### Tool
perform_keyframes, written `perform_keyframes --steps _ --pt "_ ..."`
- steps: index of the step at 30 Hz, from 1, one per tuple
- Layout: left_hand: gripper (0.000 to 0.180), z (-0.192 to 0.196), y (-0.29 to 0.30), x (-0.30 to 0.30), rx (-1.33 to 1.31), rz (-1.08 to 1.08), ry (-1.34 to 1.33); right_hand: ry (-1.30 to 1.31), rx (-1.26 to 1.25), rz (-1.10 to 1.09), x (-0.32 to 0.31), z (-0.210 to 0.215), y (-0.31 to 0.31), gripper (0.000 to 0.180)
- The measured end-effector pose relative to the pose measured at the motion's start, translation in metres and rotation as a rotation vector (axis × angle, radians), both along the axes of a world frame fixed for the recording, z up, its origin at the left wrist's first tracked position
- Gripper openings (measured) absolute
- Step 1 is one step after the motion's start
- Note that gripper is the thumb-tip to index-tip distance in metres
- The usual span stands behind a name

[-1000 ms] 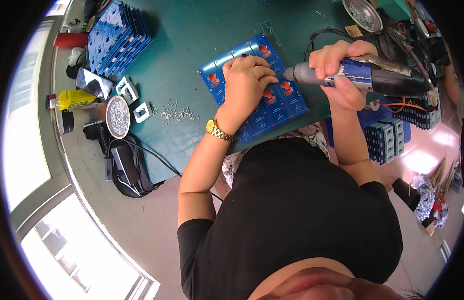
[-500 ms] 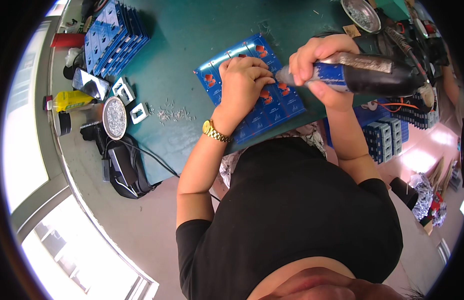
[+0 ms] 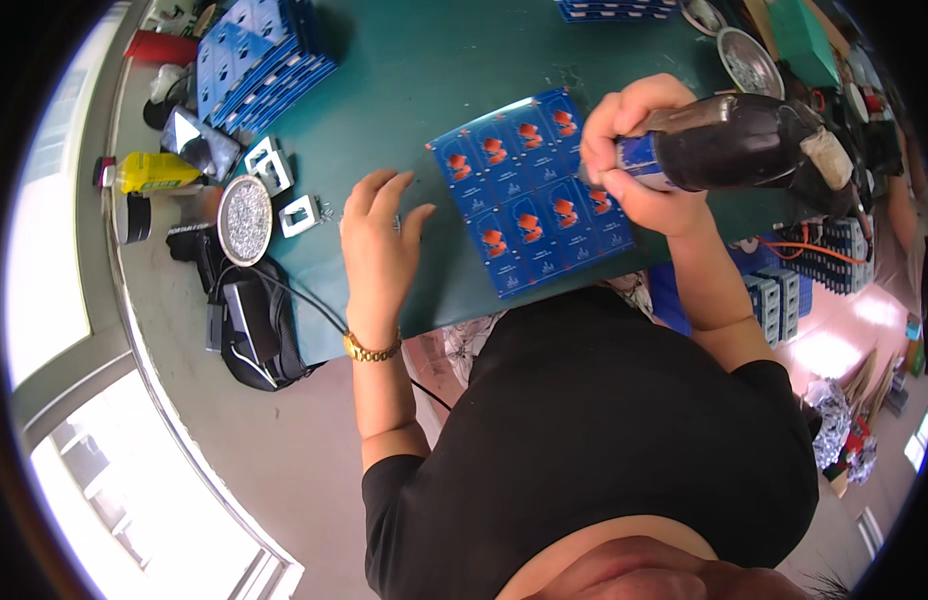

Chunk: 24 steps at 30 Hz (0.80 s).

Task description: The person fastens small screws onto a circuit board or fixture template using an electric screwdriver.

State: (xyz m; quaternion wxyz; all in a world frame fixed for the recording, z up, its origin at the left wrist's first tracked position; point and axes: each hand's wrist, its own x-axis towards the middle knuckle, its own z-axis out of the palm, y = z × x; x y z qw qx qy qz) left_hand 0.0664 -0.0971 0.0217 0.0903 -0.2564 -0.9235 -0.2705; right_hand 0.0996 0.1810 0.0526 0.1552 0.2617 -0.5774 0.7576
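A blue panel of battery cells with red-orange tabs (image 3: 529, 195) lies on the green table mat (image 3: 424, 80). My right hand (image 3: 639, 165) is wrapped round a black and blue electric screwdriver (image 3: 744, 140), whose tip sits at the panel's right edge. My left hand (image 3: 377, 245), with a gold watch on the wrist, lies flat on the mat left of the panel, fingers spread over a scatter of small screws (image 3: 334, 212). It holds nothing.
At the far left lie a stack of blue panels (image 3: 254, 60), white plastic frames (image 3: 284, 195), a round dish of screws (image 3: 244, 220), a yellow bottle (image 3: 154, 172) and a black pouch with cable (image 3: 254, 320). A metal bowl (image 3: 749, 62) stands at the back right.
My left hand has left the blue panel and moved left onto the mat by the loose screws. The right hand has raised the screwdriver toward the panel's upper right edge.
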Motion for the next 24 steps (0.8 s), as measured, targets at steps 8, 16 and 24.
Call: perform_keyframes --steps 8,16,24 --pt "0.022 -0.019 -0.045 -0.012 0.098 0.296 -0.267 0.044 0.035 -0.043 -0.002 -0.005 0.001 0.046" --pt "0.01 -0.035 -0.025 -0.023 -0.094 0.268 -0.026 0.048 0.083 -0.137 -0.005 -0.004 -0.002 0.045" --pt "0.005 -0.007 0.049 0.007 0.427 -0.079 -0.222 0.019 -0.01 -0.177 -0.01 -0.012 0.009 0.049"
